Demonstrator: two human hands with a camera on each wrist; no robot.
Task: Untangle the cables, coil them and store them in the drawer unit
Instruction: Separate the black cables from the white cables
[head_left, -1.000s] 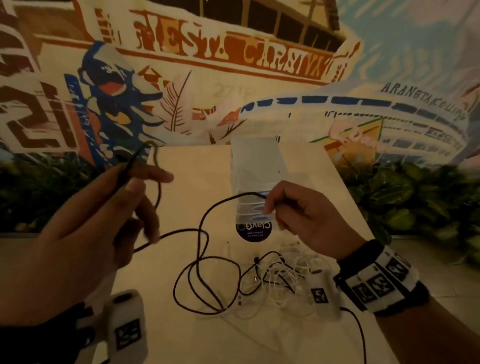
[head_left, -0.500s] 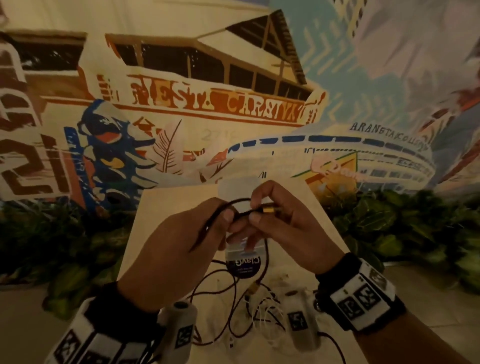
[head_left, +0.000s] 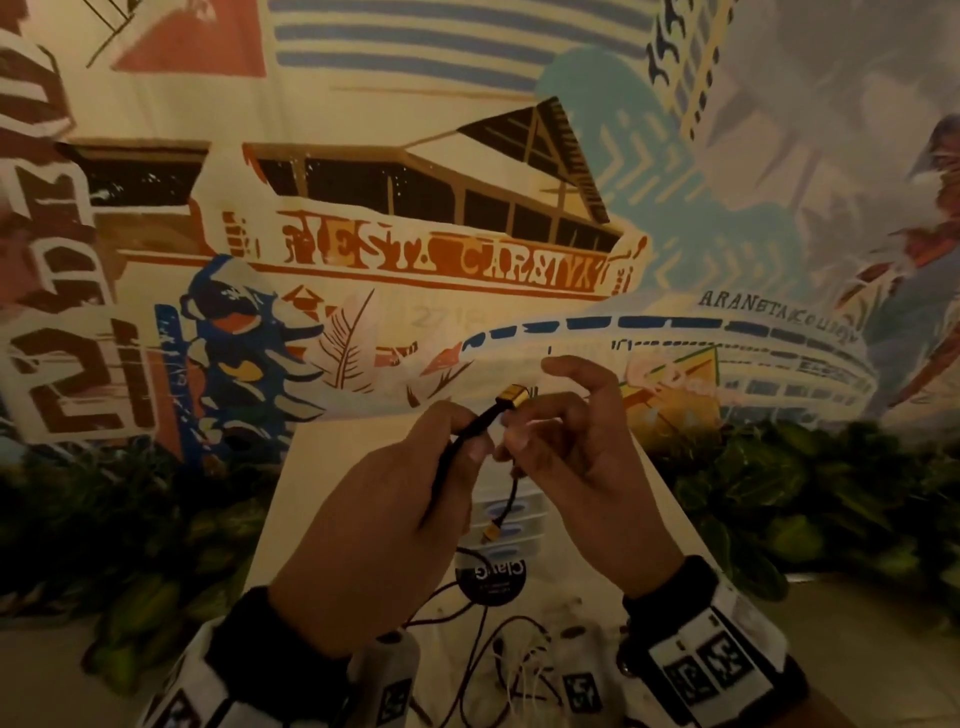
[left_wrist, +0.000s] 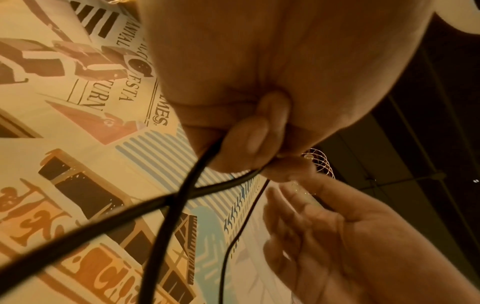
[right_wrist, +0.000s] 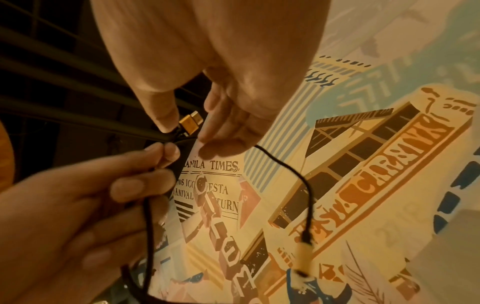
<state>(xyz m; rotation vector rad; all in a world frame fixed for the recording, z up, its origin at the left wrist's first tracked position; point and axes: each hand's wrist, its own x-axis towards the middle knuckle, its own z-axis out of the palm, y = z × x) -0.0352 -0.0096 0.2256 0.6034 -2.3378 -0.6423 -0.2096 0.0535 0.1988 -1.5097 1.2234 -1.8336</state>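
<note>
My left hand (head_left: 470, 436) is raised in front of the mural and pinches a black cable (head_left: 457, 457) just below its gold plug (head_left: 511, 397). My right hand (head_left: 511, 431) meets it, thumb and fingers closed around the same plug (right_wrist: 191, 121). From the right fingers a thinner stretch of black cable (right_wrist: 285, 164) hangs down to a small plug (right_wrist: 306, 238). In the left wrist view two runs of the cable (left_wrist: 176, 197) cross under my left hand (left_wrist: 233, 160). The clear drawer unit (head_left: 511, 519) stands behind the hands, mostly hidden.
A tangle of black and white cables (head_left: 519, 649) lies on the pale table (head_left: 322, 493) below my wrists. Leafy plants (head_left: 805, 493) flank the table on both sides. A painted mural wall (head_left: 441, 260) rises behind.
My hands were apart a second ago, stretching the black cable over the table. They have come together and risen, and now both hold it at the gold plug.
</note>
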